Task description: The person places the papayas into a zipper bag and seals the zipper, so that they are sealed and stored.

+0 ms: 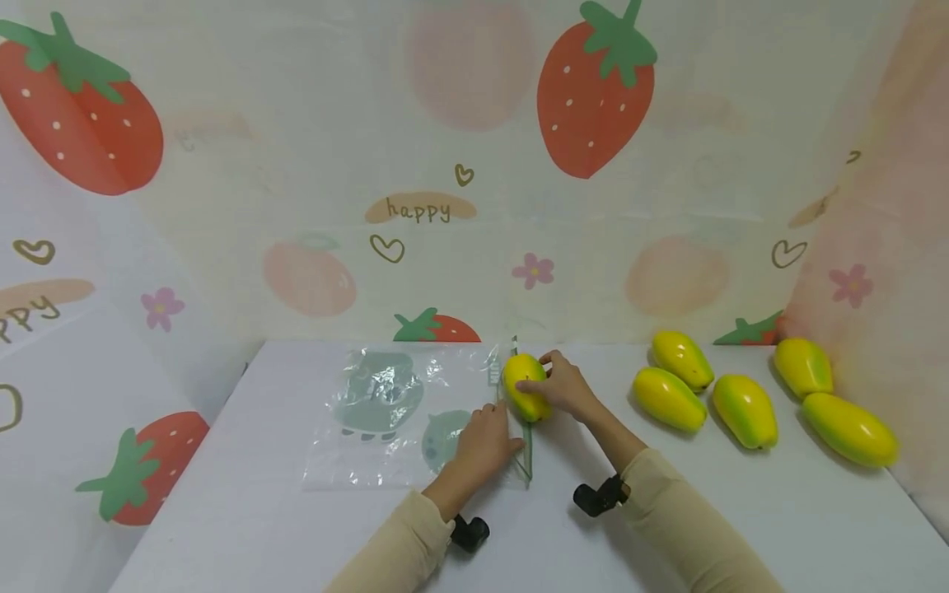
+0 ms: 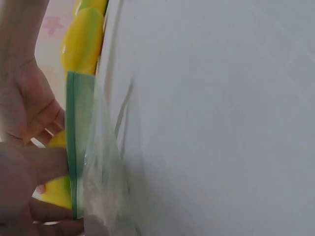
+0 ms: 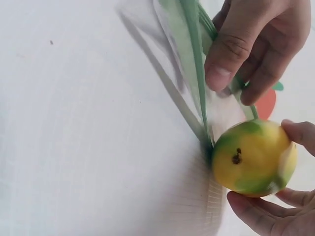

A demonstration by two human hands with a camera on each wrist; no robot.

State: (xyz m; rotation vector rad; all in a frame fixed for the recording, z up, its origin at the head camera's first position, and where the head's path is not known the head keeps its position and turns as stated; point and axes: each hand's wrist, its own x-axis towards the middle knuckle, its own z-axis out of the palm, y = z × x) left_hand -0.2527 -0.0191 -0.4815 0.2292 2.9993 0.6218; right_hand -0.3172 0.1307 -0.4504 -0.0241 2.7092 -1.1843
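A clear zip bag (image 1: 381, 391) with grey-green printed figures lies on the white table, its mouth facing right. Along that mouth runs a green zip strip (image 2: 72, 115), which my left hand (image 1: 485, 441) grips near its middle. In the right wrist view the two sides of the mouth stand apart around the left thumb (image 3: 224, 61). My right hand (image 1: 569, 389) holds a yellow-green mango (image 1: 522, 372) between thumb and fingers, right at the bag's mouth. The mango's brown stem spot (image 3: 236, 157) shows in the right wrist view.
Several more mangoes lie on the table's right side, among them a front one (image 1: 745, 412) and a far-right one (image 1: 851, 430). A printed cloth wall (image 1: 474, 165) rises behind the table. Each wrist wears a black camera (image 1: 599, 497).
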